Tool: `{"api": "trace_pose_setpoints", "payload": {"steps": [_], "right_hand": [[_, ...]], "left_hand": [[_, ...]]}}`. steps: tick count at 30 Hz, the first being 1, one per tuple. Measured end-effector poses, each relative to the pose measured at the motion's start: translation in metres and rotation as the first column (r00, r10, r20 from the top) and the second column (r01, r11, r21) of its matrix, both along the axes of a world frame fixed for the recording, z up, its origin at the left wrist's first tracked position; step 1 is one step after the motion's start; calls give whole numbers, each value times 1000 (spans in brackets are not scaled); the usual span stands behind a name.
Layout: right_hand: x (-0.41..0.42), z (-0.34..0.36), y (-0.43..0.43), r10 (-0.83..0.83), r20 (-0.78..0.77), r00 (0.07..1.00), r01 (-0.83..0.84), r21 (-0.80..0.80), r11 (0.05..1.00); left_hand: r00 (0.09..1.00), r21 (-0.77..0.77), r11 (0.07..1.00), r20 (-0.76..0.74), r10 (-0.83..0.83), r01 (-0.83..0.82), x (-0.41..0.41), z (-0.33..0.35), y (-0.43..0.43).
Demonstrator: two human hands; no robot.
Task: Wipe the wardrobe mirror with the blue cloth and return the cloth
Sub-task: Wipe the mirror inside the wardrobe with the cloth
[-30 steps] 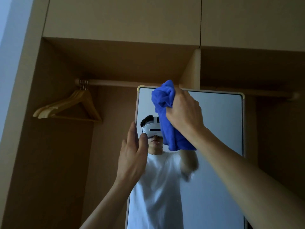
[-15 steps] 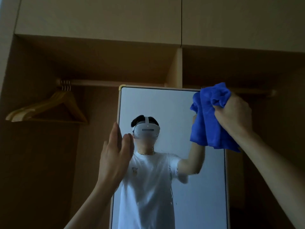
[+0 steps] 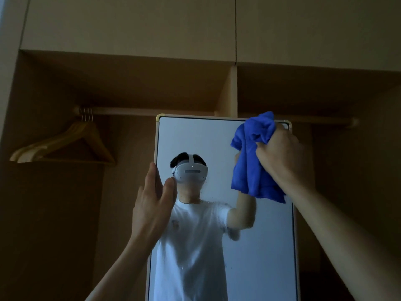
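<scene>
Up high, seen from the head camera, the right hand (image 3: 280, 155) is closed tight round the blue cloth (image 3: 251, 161), which is bunched into a wad. The cloth sits against the glass at the top right corner of the mirror (image 3: 206, 140), its upper folds reaching just past the top frame and its loose end hanging down below the fist. Whether the cloth is pressed hard on the glass I cannot tell.

The left hand (image 3: 152, 205) is up at the mirror's left edge, fingers straight and pointing upward along the pale frame, thumb spread apart from them over the glass side; it holds nothing.

The mirror stands upright in front of an open wooden wardrobe (image 3: 54, 213). In the glass is the person's reflection: a white headset (image 3: 191, 170), a white T-shirt (image 3: 195, 235), one arm raised toward the cloth. Small spots show on the glass around the reflected shirt.

Behind the mirror a clothes rail (image 3: 134, 110) runs across, and wooden hangers (image 3: 65, 146) hang together at its left end, well apart from both hands. A vertical divider panel (image 3: 230, 92) rises above the mirror's top, and closed cupboard doors (image 3: 130, 25) sit above that.
</scene>
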State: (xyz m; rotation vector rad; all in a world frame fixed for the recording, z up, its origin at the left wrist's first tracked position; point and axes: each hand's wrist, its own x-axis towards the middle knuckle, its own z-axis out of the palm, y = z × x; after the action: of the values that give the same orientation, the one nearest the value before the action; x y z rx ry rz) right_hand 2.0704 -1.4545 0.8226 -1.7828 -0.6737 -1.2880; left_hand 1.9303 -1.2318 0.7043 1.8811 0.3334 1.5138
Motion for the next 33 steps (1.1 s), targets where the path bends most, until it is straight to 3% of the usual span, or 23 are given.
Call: {"api": "trace_pose_setpoints", "payload": {"steps": [4,13,23,27,33], "right_hand": [[-28,3,32,41,40,998,-38,-63,997],[-84,4,104,104,187,977,-46,-292,955],[-109,-6,128,181,198,963,-68,-472,879],[-114,4,116,175,279,944,20,-579,815],[-119,-16,116,173,368,914,93,-603,792]], "left_hand": [[1000,1,1000,-13,-23,23,-5,1,-2],[932,-180,919,157,-326,351,-18,-4,4],[924,-194,904,123,-363,381,-30,-15,13],[923,-196,902,90,-374,384,-35,-20,17],[920,-194,899,70,-386,392,-37,-27,18]]}}
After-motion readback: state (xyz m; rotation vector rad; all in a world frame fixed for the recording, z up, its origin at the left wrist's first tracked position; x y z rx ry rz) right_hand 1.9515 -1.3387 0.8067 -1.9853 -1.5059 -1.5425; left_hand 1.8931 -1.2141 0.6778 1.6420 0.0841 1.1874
